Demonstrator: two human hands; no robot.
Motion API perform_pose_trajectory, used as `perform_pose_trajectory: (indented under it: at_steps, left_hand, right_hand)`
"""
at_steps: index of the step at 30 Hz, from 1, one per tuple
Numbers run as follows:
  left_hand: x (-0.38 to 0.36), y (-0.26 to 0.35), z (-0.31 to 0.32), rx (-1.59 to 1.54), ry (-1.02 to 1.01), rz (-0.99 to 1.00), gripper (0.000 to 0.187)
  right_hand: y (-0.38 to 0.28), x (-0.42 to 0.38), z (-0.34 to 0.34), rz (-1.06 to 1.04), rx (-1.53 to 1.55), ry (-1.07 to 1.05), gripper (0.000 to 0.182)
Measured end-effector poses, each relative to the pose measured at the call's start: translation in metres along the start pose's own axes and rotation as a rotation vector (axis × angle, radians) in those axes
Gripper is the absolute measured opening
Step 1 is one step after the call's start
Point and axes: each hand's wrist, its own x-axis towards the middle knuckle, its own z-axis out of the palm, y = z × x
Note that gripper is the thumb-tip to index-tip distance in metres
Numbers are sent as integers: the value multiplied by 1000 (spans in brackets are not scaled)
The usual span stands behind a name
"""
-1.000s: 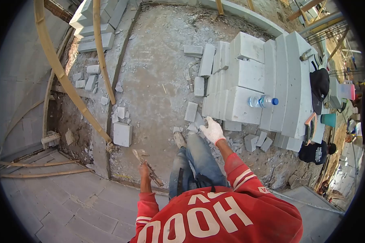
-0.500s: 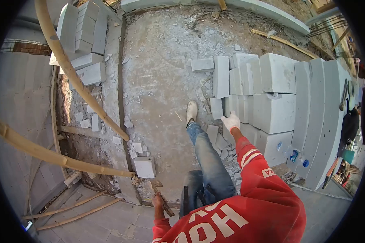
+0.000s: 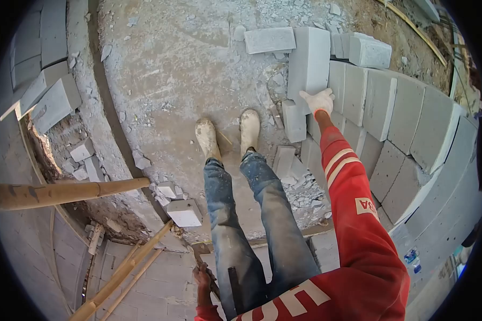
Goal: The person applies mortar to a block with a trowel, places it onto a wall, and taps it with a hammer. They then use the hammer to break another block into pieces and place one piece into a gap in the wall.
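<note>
My right hand (image 3: 318, 100), in a pale work glove, is at the near end of a long light-grey block (image 3: 308, 56). Its thumb and fingers are spread over the block's edge, not wrapped round it. A smaller block (image 3: 294, 121) stands just below and to the left of the glove, and stacked blocks (image 3: 377, 101) run off to its right. Low beside my left leg, my bare left hand (image 3: 202, 275) is closed on a hand tool (image 3: 200, 249) with a flat brown head; its exact kind is unclear.
My white boots (image 3: 249, 128) stand on a dusty concrete floor with rubble. A short block (image 3: 269, 40) lies ahead. Broken pieces (image 3: 300, 179) lie right of my legs. Bamboo poles (image 3: 69, 193) cross the left side, near a loose block (image 3: 185, 213) and a groove.
My right hand has moved forward along the blocks to the long block's end. Both boots now show side by side, and the view has shifted. The tool stays in my left hand.
</note>
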Motion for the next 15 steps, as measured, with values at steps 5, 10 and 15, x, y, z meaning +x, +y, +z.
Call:
perform_pose_trajectory:
  at_steps: [5, 10, 15]
  left_hand:
    - [15, 58, -6, 173, 27, 28, 21]
    - [34, 107, -26, 110, -18, 96, 23]
    - [26, 149, -45, 115, 42, 154, 24]
  right_hand:
    - [-14, 2, 36, 184, -58, 177, 120]
    - [-23, -11, 25, 66, -48, 251, 114]
    - [-46, -17, -7, 171, 85, 221, 110]
